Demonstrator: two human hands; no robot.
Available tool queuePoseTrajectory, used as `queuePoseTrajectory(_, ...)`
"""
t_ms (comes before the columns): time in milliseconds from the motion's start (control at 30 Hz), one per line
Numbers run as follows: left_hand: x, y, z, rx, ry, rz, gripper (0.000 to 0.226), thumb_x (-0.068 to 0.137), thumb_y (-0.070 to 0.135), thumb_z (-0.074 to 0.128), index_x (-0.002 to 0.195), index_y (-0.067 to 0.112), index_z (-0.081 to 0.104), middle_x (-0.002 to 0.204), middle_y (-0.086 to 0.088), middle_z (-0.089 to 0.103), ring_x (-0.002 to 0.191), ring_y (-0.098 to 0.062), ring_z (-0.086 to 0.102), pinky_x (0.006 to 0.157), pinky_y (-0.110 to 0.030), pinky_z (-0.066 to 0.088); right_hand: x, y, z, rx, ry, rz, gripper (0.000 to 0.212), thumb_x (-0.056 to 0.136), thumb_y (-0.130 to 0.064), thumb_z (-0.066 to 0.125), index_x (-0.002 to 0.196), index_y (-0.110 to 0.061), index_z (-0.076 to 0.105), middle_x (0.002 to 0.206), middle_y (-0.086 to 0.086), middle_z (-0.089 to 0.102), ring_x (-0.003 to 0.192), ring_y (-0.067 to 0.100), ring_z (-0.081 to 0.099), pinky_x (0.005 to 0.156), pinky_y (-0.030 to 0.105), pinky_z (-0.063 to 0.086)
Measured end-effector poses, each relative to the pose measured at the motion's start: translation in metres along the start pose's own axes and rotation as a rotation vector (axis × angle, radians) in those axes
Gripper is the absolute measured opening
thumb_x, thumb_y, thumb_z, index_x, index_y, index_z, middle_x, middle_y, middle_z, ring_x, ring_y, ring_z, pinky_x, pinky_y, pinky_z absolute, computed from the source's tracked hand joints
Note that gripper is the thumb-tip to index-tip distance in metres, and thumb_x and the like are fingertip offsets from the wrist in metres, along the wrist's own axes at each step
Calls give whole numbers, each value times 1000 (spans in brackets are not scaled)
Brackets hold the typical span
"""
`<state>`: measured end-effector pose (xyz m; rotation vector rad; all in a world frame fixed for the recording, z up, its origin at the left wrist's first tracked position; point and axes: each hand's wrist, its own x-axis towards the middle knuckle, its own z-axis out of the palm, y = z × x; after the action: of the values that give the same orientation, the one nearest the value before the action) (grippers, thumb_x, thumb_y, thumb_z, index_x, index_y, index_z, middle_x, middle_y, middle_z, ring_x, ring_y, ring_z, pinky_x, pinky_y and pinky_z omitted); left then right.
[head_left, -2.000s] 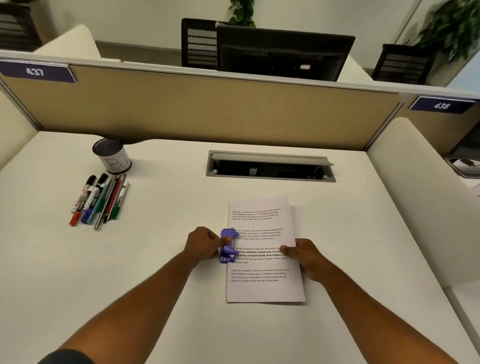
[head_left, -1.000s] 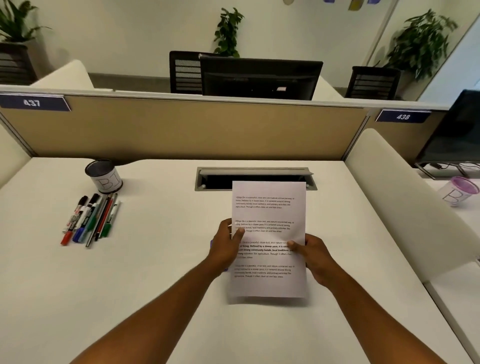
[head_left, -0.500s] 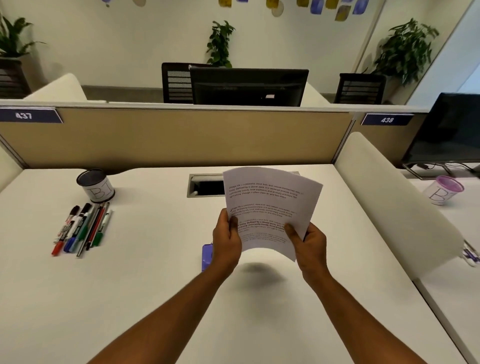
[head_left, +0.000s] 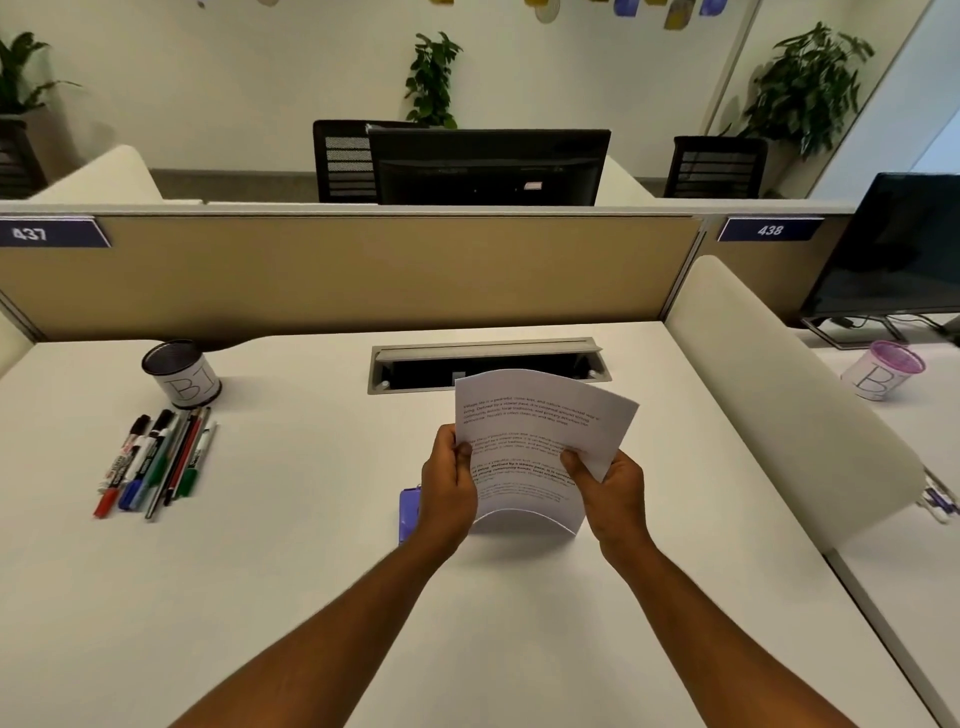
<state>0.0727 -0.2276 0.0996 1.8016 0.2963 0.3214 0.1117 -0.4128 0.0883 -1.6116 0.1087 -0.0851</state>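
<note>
**White desk, printed sheet held up in both hands**

Smooth matte desk top fills the head view, with a tan fabric partition behind. At the sheet's left edge the left hand pinches it, thumb on the printed face. The right hand pinches the right edge likewise. Between them the thin paper hangs clear of the desk, bowed into an arch. Its long axis runs away from the person, leaning right at the far end. Just left of and beneath the left hand lies a purple tool of glossy plastic, partly hidden by the wrist. That hand is nearer, so a reach for it would likely be its job. Slim markers and a round tin lie well off to its left.
</note>
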Motion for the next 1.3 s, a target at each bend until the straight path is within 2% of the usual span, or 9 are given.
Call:
queuePoseTrajectory(300, 2, -15, 1, 97, -50, -48, 22, 104, 13, 39, 124, 18, 46, 109, 4, 59, 91, -12, 61, 65, -17, 52, -4, 8, 2, -27, -37, 43, 20, 90, -21, 75, 101, -36, 67, 100, -9, 75, 90, 19, 72, 66, 24, 59)
queuePoseTrajectory(433, 2, -15, 2, 130, -61, -10, 16, 104, 17, 37, 116, 24, 45, 105, 9, 60, 89, -11, 64, 59, -15, 53, -3, 6, -1, -28, -15, 33, 18, 90, -22, 75, 98, -36, 67, 98, -10, 75, 87, 19, 72, 62, 20, 59)
queuePoseTrajectory(533, 1, -19, 2, 145, -81, -25, 17, 104, 18, 38, 118, 26, 43, 108, 9, 59, 91, -12, 63, 67, -19, 55, -4, 7, 0, -35, -27, 37, 17, 90, -24, 75, 99, -37, 67, 97, -11, 75, 87, 19, 73, 61, 20, 60)
queuePoseTrajectory(633, -1, -23, 1, 147, -99, -56, 20, 103, 15, 39, 120, 26, 42, 112, 6, 58, 92, -12, 61, 71, -21, 54, -8, 12, 1, -43, -53, 62, 19, 89, -26, 75, 105, -34, 67, 102, -5, 76, 91, 20, 72, 70, 27, 62)
queuePoseTrajectory(867, 0, -21, 0, 168, -112, -62, 17, 103, 15, 39, 116, 25, 42, 110, 6, 59, 87, -11, 62, 59, -14, 50, -8, 14, 3, -44, -42, 86, 15, 90, -28, 75, 102, -34, 68, 100, -6, 76, 90, 18, 72, 73, 32, 63)
queuePoseTrajectory(967, 2, -22, -1, 171, -107, -55, 21, 104, 14, 38, 119, 28, 38, 116, 3, 60, 86, -8, 61, 52, -11, 49, -6, 12, 3, -29, -28, 101, 11, 90, -29, 75, 98, -33, 70, 91, -10, 78, 88, 19, 73, 64, 23, 60)
queuePoseTrajectory(1067, 4, -21, -3, 91, -18, -81, 37, 101, 14, 47, 131, 31, 35, 132, 6, 49, 99, -5, 60, 68, -4, 49, -1, 9, 3, 35, -22, 148, 10, 89, -27, 76, 98, -29, 71, 88, -10, 79, 86, 25, 75, 59, 22, 59)
queuePoseTrajectory(1167, 1, -24, -5, 73, 138, -156, 59, 99, 20, 55, 150, 19, 24, 155, 0, 30, 135, -13, 40, 98, -17, 37, 1, 3, 4, 211, -34, 202, 22, 88, -21, 77, 109, -24, 70, 98, -2, 80, 92, 30, 75, 69, 33, 63)
queuePoseTrajectory(1300, -3, -31, -3, -116, 216, -334, 66, 96, 35, 58, 148, 13, 25, 151, -7, 36, 137, -26, 43, 102, -31, 42, 3, -3, 8, 517, -64, 302, 41, 87, -11, 75, 127, -15, 65, 119, 12, 75, 108, 34, 72, 94, 52, 58)
